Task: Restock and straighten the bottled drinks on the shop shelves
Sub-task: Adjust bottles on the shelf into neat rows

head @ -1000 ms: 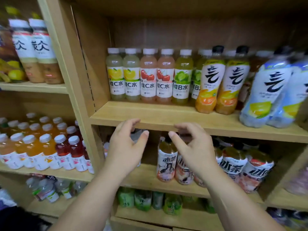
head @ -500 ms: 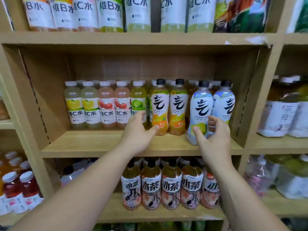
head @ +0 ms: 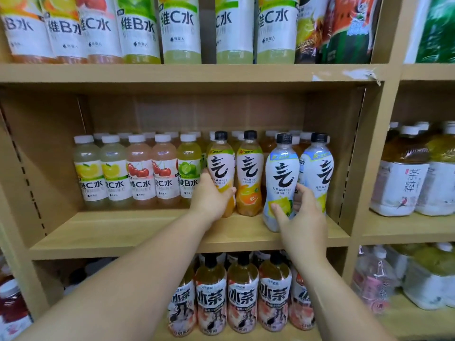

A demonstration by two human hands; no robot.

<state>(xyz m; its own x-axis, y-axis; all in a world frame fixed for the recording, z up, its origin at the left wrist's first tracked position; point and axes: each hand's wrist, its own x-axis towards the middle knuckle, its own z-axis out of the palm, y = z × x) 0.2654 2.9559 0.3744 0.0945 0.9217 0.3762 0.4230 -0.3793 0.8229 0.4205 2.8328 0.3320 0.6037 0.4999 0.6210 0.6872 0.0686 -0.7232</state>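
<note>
On the middle wooden shelf [head: 123, 232] stands a row of bottled drinks. My left hand [head: 211, 198] grips the lower part of an orange bottle with a black cap [head: 220, 166]. My right hand [head: 300, 212] grips the base of a pale blue bottle with a black cap [head: 282, 173], which leans slightly and stands forward of the row. A second orange bottle [head: 248, 173] stands between them, and a second blue bottle [head: 318, 168] sits at the right end.
White-capped vitamin water bottles [head: 138, 173] fill the shelf's left part. Larger bottles [head: 182, 28] line the shelf above. Tea bottles [head: 243, 303] stand below. Big tea bottles [head: 403, 178] fill the right bay. A wooden upright [head: 369, 153] separates the bays.
Both hands rose from the lower shelf to the middle one. The left hand closed on the orange bottle and the right hand on the blue bottle. The view moved closer.
</note>
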